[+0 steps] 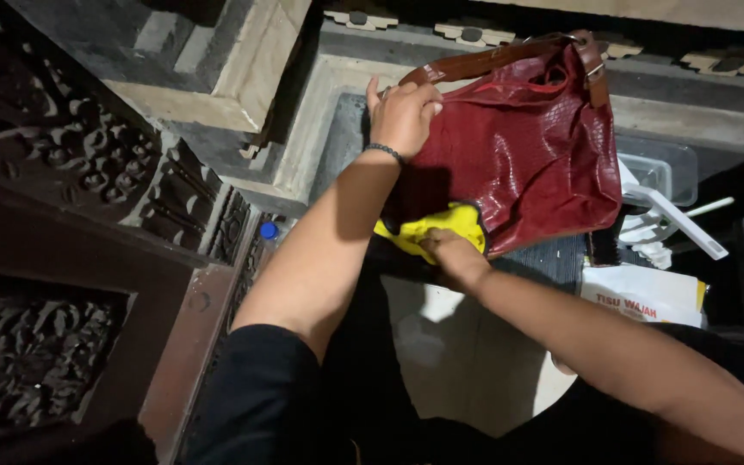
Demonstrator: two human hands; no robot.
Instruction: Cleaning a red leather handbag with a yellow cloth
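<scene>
While the left hand (pixel 402 112) grips the top edge of the dark red handbag (pixel 531 142) near its brown strap (pixel 484 60), fingers curled tight over the rim, the right hand (pixel 449 250) presses a yellow cloth (pixel 437 226) against the bag's lower left corner. Right fingers are mostly hidden behind the cloth; they look closed on it, can't tell exactly how. The bag rests tilted on a stone ledge (pixel 320 129), leaning toward the wall. Judging by position, the wiping looks partway: the cloth sits at the bottom corner, and the broad front panel and strap show no contact now. No visible difference between wiped and unwiped areas, so progress is unclear. Beside the bag: a clear plastic box (pixel 660 164), a white tissue pack (pixel 643 293), a blue-capped bottle (pixel 269 231) low on the left.
</scene>
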